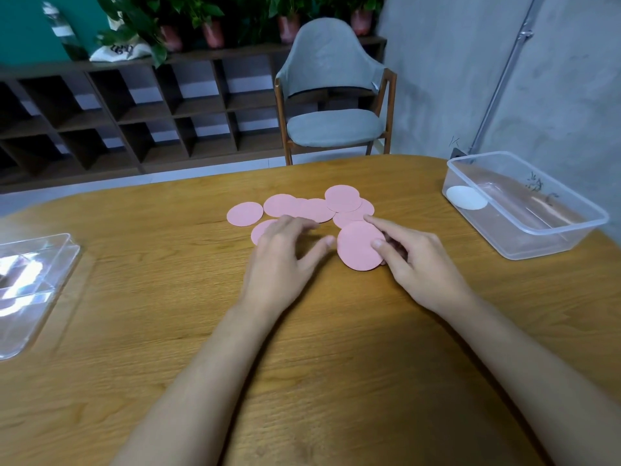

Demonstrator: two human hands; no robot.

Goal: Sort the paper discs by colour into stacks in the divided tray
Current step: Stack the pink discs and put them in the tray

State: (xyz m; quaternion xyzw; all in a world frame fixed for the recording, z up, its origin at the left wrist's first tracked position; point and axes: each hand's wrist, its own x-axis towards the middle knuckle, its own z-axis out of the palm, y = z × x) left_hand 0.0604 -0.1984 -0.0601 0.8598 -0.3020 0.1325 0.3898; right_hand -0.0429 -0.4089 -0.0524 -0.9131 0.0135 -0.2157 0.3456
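My right hand (420, 260) holds a pink disc (358, 247) just above the table (336, 348), thumb pressed on its near right edge, the other fingers curled beneath, the forefinger stretched along its far rim; whether more discs lie under it I cannot tell. My left hand (280, 260) is loose and spread wide, gripping nothing; its fingertips lie over another disc (263, 230) at the near left of the pile, and they are blurred. The loose discs (314, 208), all pink, lie in an overlapping scatter at the middle of the table, just beyond both hands; one (244, 214) lies a little apart at the left. A clear tub (551, 237) stands at the far right, well apart from the pile; a white disc (466, 197) lies flat in its far left corner. A clear tray (33, 297) sits at the left edge, glaring with reflections. Beyond the table stands a grey chair (332, 126).
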